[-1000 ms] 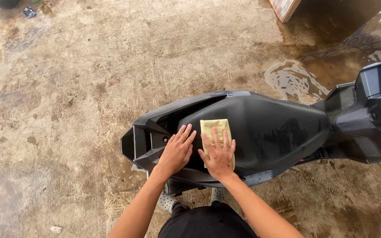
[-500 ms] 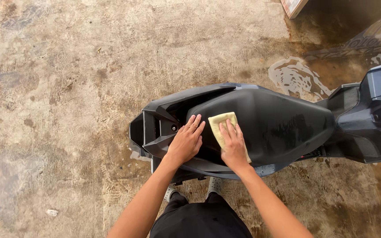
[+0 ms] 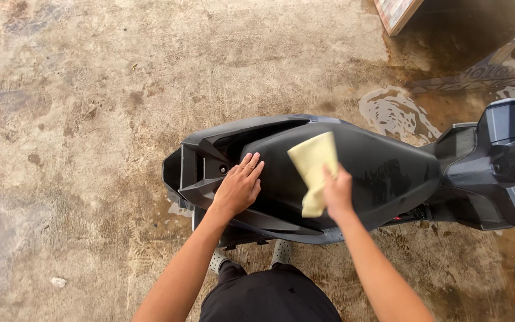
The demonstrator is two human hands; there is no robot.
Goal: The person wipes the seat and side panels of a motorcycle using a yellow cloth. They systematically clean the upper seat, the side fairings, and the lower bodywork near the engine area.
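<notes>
Right hand [image 3: 336,194] grips yellow cloth [image 3: 312,170] over black scooter seat [image 3: 377,173]; left hand [image 3: 238,188] flat, fingers spread, at seat's rear

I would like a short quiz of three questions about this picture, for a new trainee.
1. True or false: the left hand lies flat on the rear of the scooter seat.
2. What does the right hand hold? A) a brush B) a yellow cloth C) a hose
3. Fill in: right of the seat, a water ____ lies on the concrete floor.

Key: 1 true; 2 B; 3 puddle.
</notes>
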